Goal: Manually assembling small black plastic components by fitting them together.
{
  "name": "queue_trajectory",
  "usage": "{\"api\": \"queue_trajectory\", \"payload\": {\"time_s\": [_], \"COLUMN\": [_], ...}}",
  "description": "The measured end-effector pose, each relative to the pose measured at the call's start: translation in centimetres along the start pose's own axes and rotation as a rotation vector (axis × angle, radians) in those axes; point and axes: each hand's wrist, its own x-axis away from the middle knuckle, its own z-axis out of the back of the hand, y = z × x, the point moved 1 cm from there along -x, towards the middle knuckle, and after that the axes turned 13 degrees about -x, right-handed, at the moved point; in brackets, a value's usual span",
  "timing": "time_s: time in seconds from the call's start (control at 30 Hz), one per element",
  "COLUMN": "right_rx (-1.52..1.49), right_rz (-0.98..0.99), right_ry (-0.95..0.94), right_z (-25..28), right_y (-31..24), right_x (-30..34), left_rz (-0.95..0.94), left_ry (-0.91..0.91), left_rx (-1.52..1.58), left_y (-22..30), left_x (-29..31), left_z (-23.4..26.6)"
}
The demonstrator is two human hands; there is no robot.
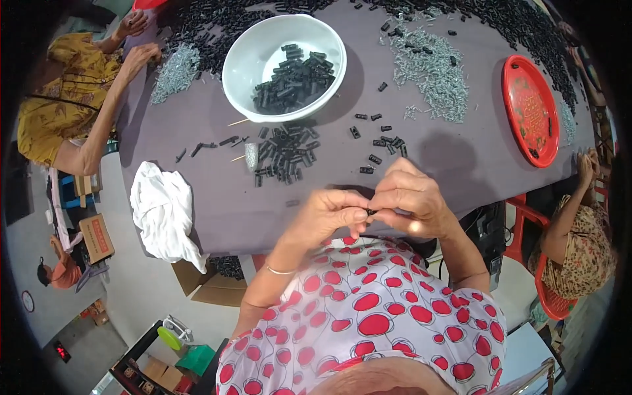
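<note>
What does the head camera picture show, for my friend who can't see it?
Two hands, left hand and right hand, pinch a small black part together over a grey table. A white bowl of black parts sits beyond.

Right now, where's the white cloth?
In the head view, the white cloth drapes over the table's near edge, left of the left hand.
</note>
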Motion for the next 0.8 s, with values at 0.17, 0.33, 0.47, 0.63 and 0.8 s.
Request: {"api": "queue_trajectory", "payload": {"time_s": [0.17,0.33,0.47,0.63,0.8], "right_rx": [0.274,0.745,0.805,0.843,0.529], "right_rz": [-0.001,-0.044,-0.049,-0.011,-0.108], "right_ry": [0.11,0.151,0.04,-0.037,0.163], "right_z": [1.5,3.0,2.9,2.8,2.4], "right_y": [1.0,3.8,5.0,5.6,4.4], "right_x": [-0.4,-3.0,-3.5,-3.9,-4.0], "left_rz": [-0.003,-0.031,-0.017,-0.038,-0.045], "left_ry": [0.1,0.267,0.231,0.214,0.234], "left_rx": [-0.057,0.006,-0.028,-0.029,0.042], "left_y": [0.7,-0.2,0.2,0.0,-0.3], "left_x": [-0.3,-0.7,-0.7,-0.7,-0.7], "left_z": [-0.1,0.0,-0.4,-0.3,-0.2]}}
